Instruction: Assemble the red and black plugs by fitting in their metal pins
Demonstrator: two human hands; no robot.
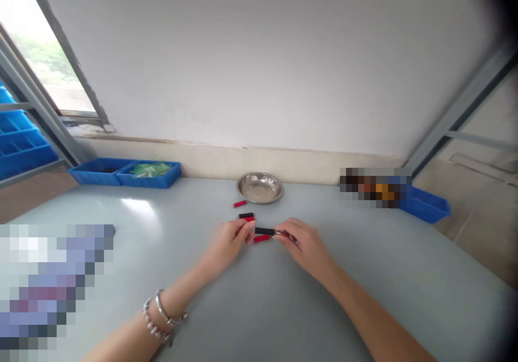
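Near the middle of the table, my right hand (pixel 304 243) is closed around the metal end of a small tool, most of which the fingers hide. From it, a black handle sleeve (pixel 264 231) and a red handle sleeve (pixel 261 238) point left. My left hand (pixel 231 240) pinches at the left tip of the black sleeve. Just beyond those fingers lie another black sleeve (pixel 246 215) and a red piece (pixel 248 219), partly covered by the hand. One more red sleeve (pixel 240 204) rests farther back, by a round steel dish (pixel 259 196).
At the back left stand two blue bins (pixel 99 176), one holding a green plastic bag (pixel 151 170). Another blue bin (pixel 424 204) sits at the right edge beside blurred-out items. A pixelated area covers the left front of the table (pixel 182 329). A wall closes off the back.
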